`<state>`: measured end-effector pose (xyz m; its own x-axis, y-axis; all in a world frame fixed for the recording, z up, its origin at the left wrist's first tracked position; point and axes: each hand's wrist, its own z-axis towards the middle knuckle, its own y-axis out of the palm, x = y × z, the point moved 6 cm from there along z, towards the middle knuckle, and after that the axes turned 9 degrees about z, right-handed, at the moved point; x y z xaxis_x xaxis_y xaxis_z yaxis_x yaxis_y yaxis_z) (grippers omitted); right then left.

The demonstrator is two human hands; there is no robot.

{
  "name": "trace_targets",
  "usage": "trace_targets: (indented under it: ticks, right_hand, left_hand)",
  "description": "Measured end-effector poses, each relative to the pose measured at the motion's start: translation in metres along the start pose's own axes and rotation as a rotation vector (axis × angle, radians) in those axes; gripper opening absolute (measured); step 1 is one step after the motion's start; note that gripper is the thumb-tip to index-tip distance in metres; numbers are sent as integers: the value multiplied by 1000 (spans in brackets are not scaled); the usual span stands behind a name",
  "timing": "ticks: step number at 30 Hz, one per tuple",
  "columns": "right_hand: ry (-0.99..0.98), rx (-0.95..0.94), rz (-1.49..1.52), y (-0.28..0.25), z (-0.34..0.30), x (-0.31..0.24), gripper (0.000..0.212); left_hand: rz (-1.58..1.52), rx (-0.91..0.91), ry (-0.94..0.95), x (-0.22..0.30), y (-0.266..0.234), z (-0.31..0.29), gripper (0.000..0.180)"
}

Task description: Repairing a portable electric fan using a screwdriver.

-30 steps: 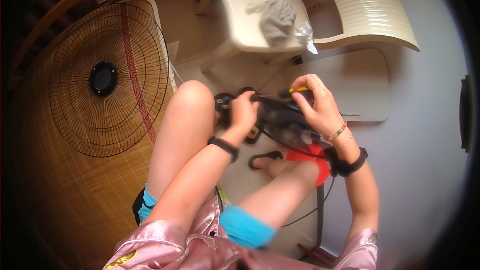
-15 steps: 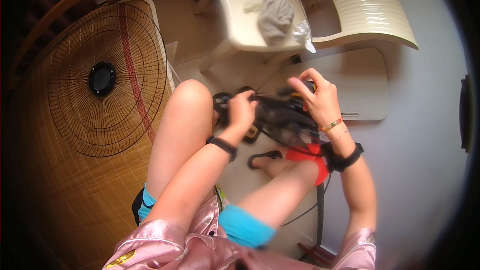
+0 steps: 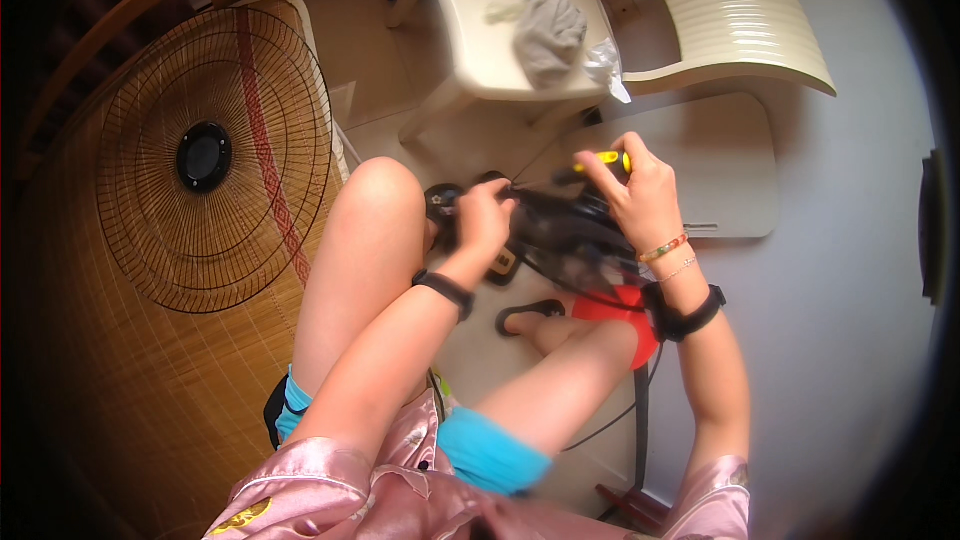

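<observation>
A yellow-and-black screwdriver is gripped in my right hand, its dark end directed left. Below it, between my knees, sits a dark, blurred appliance part with what look like glossy black curved pieces; its exact kind cannot be made out. My left hand has its fingers closed at the upper left edge of this dark part, and the fingertips are partly hidden. A round wire fan grille with a black centre disc lies apart on the woven mat to my left.
Ahead stands a cream plastic chair bearing a crumpled grey cloth and white scraps. A pale flat panel is beside the wall. Something red is by my right leg, and a thin cable hangs near it.
The screwdriver handle has turned in my right hand, so more of its yellow side shows. My right thumb and fingers have shifted slightly; my left hand stays nearly in place.
</observation>
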<state>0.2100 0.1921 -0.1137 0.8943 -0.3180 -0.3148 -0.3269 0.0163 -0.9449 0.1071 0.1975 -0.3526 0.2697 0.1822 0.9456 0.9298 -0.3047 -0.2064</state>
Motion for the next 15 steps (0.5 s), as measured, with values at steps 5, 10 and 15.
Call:
trace_targets:
  ticks: [5,10,15]
  right_hand:
    - [-77,5,388,4,-5,2,27]
    - [-106,-7,339,-5,-2,-5,22]
    - [-72,79,52,2,0,-1,36]
  left_hand:
    - [-6,-37,-26,3,2,-1,30]
    - [8,-9,-2,4,-3,-1,29]
    - [4,3,22,2,0,0,29]
